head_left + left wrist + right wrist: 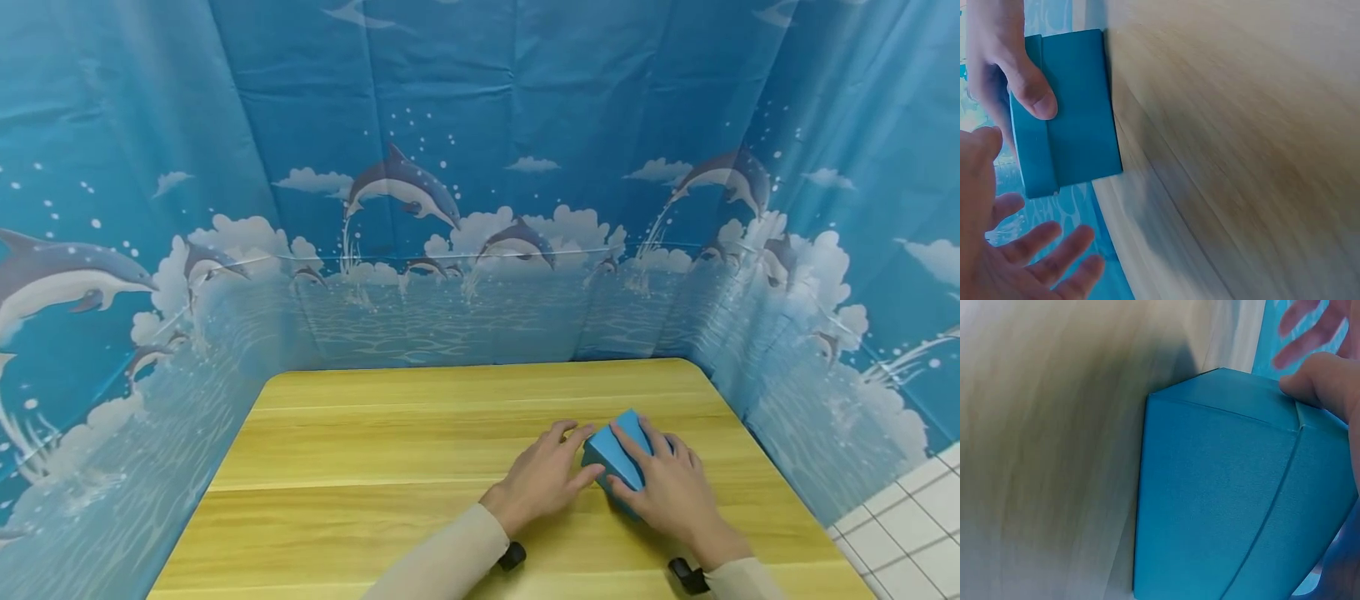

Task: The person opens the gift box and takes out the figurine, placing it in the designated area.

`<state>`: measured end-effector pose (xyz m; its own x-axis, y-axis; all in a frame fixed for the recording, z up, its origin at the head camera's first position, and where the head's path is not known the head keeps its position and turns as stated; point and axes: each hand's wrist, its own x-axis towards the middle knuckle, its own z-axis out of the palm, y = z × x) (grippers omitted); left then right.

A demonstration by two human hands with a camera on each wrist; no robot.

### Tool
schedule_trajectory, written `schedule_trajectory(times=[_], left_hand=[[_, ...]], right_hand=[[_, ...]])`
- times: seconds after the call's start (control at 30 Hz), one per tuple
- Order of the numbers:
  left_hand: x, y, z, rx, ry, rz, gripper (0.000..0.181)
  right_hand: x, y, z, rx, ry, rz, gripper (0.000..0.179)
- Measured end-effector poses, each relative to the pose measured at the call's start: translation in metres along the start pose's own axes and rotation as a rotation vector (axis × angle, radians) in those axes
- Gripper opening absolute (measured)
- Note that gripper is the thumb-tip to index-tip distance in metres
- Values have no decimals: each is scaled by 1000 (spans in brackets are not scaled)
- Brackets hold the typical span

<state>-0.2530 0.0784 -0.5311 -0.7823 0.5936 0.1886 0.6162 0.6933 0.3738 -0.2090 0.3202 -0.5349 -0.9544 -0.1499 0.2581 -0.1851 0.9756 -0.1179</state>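
A blue lidded box point(613, 451) stands on the right part of the wooden table. My right hand point(671, 492) grips it from above, fingers across the lid and thumb down the near side. In the left wrist view that thumb presses the box point(1082, 119) at the lid's edge. The lid seam runs along the box point(1210, 487) in the right wrist view, its lower edge close against the wood. Just left of the box, my left hand point(543, 477) hovers with fingers spread and nothing in them. Its palm side shows in the left wrist view.
The yellow wood-grain table point(360, 467) has rounded far corners. Behind it and along both sides hangs a blue curtain point(465, 317) printed with dolphins and clouds. White tiles point(911, 525) show at the lower right. Each wrist wears a small black camera.
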Motion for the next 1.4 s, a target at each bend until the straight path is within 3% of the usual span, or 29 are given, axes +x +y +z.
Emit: schedule_trajectory(times=[0.33, 0.47, 0.67, 0.93, 1.13, 1.4], left_hand=[[1, -9, -6, -174, -51, -40, 75], [-3, -18, -18, -242, -130, -56, 81], [-10, -37, -34, -310, -253, -5, 92], [-19, -58, -44, -400, -341, 0, 105], [-30, -67, -48, -419, -354, -35, 113], [-54, -77, -52, -400, -290, -99, 116]], right_hand=[[0, -38, -5, 10, 13, -81, 102], [-1, -48, -7, 18, 8, -108, 103], [-3, -56, -2, 58, -2, -184, 102], [-5, -66, 7, 135, 13, -311, 97], [-4, -76, 11, 164, 28, -364, 95], [2, -93, 16, 198, 12, -408, 94]])
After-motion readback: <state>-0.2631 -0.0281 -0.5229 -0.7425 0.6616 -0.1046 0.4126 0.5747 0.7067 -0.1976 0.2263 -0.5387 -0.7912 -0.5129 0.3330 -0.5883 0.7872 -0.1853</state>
